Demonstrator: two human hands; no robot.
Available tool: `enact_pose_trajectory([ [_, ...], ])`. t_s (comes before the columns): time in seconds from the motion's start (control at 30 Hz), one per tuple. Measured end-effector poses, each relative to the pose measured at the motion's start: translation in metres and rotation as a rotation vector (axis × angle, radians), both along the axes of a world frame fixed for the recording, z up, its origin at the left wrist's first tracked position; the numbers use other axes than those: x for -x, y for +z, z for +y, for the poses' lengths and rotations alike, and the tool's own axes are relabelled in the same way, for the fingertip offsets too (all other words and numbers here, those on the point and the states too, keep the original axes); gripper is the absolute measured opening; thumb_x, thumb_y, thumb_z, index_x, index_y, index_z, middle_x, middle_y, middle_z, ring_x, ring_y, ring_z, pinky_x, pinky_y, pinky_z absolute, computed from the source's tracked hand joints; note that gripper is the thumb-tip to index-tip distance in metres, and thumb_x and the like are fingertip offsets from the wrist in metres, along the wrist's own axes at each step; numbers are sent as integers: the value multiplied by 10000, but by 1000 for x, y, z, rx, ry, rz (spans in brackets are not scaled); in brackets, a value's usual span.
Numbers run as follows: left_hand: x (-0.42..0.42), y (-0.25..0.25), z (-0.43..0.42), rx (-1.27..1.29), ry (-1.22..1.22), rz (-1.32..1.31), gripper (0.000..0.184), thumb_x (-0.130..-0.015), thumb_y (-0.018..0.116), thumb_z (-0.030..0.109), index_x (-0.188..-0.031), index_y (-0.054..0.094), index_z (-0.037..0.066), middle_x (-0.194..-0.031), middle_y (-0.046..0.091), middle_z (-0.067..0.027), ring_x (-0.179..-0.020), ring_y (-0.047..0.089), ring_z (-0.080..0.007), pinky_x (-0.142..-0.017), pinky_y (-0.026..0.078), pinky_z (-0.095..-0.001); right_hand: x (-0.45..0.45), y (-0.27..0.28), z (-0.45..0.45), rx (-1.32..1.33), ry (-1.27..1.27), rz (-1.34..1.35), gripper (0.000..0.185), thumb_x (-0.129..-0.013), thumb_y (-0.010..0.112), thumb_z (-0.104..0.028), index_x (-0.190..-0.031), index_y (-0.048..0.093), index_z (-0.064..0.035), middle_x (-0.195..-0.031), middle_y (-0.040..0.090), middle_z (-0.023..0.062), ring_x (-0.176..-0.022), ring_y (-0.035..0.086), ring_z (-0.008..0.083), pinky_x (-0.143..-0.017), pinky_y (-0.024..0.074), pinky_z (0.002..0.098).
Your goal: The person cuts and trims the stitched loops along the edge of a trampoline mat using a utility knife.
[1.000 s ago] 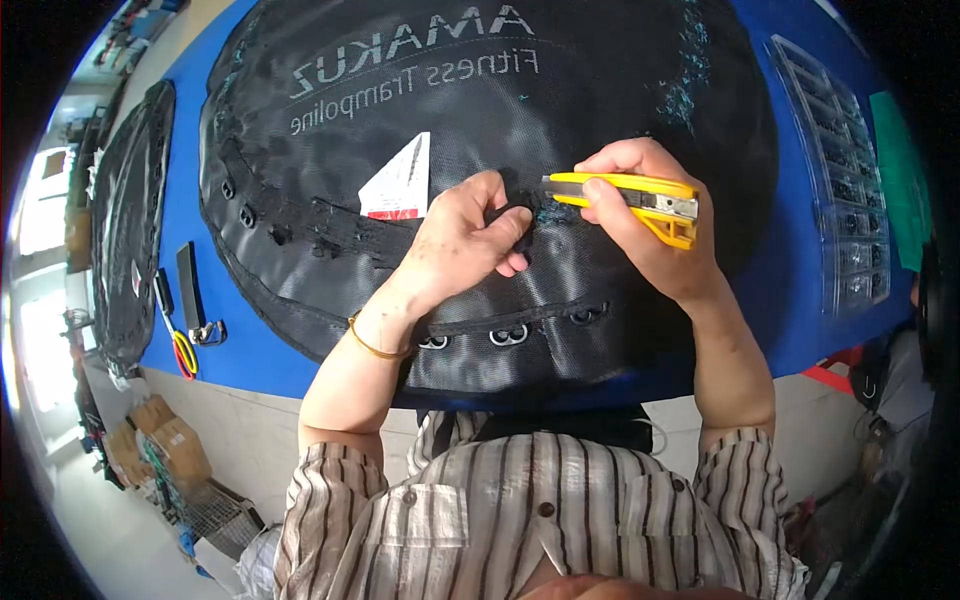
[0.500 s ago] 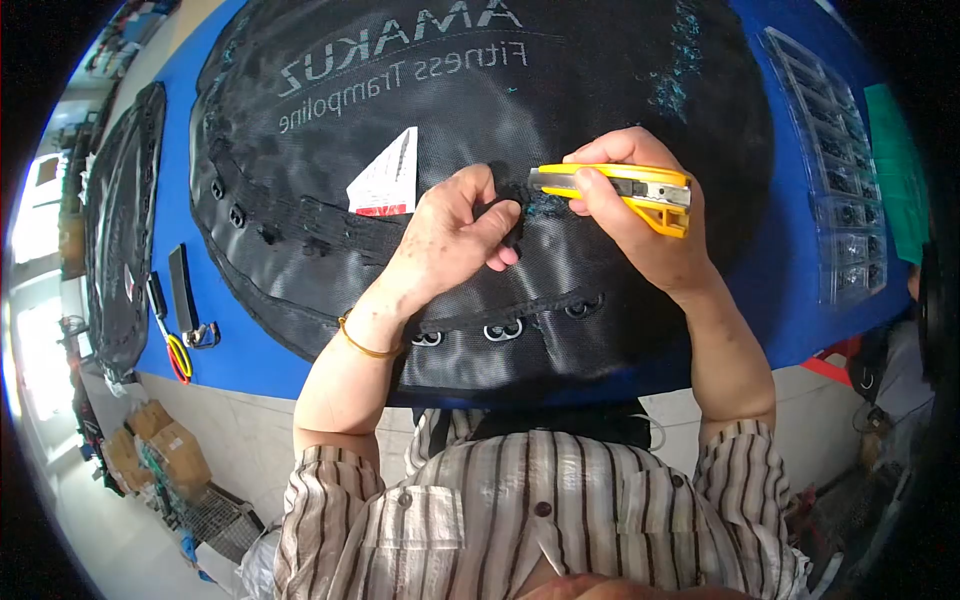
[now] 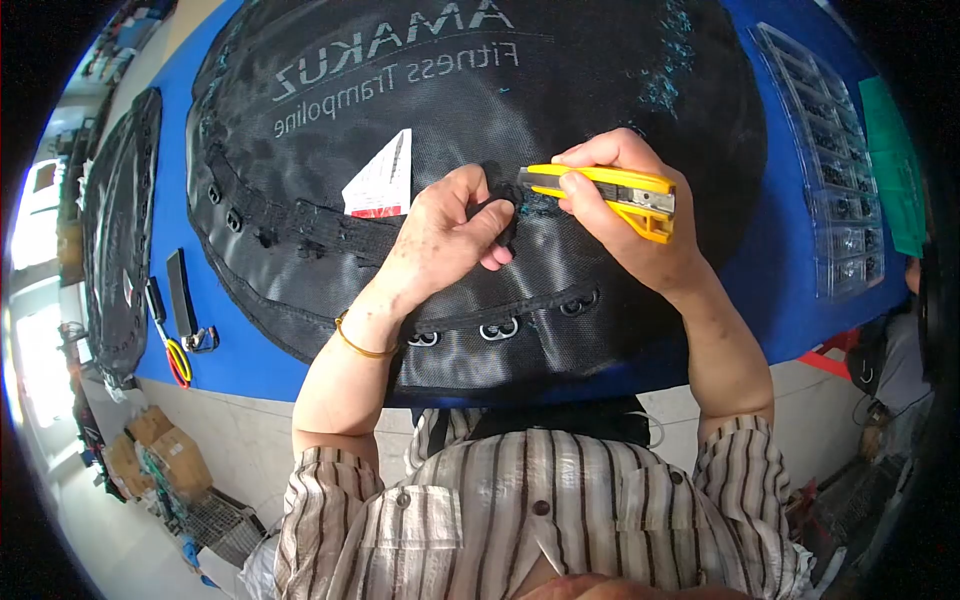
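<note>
A black trampoline mat (image 3: pixel 480 110) with mirrored lettering lies spread over the blue table. My left hand (image 3: pixel 447 228) pinches a bunched part of the mat's black edge strap (image 3: pixel 345 230) between thumb and fingers. In my right hand (image 3: pixel 625 210) is a yellow utility knife (image 3: pixel 610 188), its blade end pointing left at the pinched part, close to my left fingertips. Teal thread bits lie under the blade end. Metal rings (image 3: pixel 500 329) sit along the mat's near edge. A white label (image 3: pixel 385 180) with a red band lies left of my left hand.
On the left are scissors (image 3: pixel 178 360), a black bar-shaped tool (image 3: pixel 181 290) and another black mat (image 3: pixel 120 230). A clear compartment box (image 3: pixel 835 170) and a green sheet (image 3: pixel 893 165) lie at the right. Part of another person (image 3: pixel 900 350) shows at the far right.
The knife and my right hand have moved slightly left, closer to my left fingertips. The whole view has shifted a little, so the mat appears further left. Both grips stay the same.
</note>
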State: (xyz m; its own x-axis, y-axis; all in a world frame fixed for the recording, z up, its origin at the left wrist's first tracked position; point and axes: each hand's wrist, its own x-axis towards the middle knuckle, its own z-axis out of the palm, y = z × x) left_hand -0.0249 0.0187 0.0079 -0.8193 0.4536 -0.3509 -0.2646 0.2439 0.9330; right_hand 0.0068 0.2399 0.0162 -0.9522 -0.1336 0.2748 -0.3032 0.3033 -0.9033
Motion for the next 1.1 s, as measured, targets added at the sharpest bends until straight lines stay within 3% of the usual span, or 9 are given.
enact_pose_trajectory([
  [0.07, 0, 1, 0, 7, 0, -5, 220, -983, 622, 100, -844, 473, 19, -733, 610, -59, -636, 692, -125, -522, 558, -228, -1, 2, -3, 22, -18, 30, 109, -905, 691, -63, -971, 605, -53, -883, 678, 63, -834, 710, 148, -720, 552, 266],
  [0.97, -2, 1, 0, 22, 8, 8, 218, -984, 612, 98, -839, 468, 20, -724, 600, -49, -630, 681, -113, -516, 547, -225, -3, 10, 1, 5, -33, -112, 98, -900, 685, -79, -911, 591, -52, -836, 669, 49, -770, 694, 135, -690, 540, 266],
  [1.1, -3, 1, 2, 22, 18, 0, 220, -985, 610, 99, -838, 465, 24, -721, 597, -46, -627, 679, -111, -512, 545, -224, -2, 9, 3, 43, -28, 13, 78, -910, 675, -75, -927, 603, -51, -855, 664, 40, -779, 681, 116, -698, 540, 260],
])
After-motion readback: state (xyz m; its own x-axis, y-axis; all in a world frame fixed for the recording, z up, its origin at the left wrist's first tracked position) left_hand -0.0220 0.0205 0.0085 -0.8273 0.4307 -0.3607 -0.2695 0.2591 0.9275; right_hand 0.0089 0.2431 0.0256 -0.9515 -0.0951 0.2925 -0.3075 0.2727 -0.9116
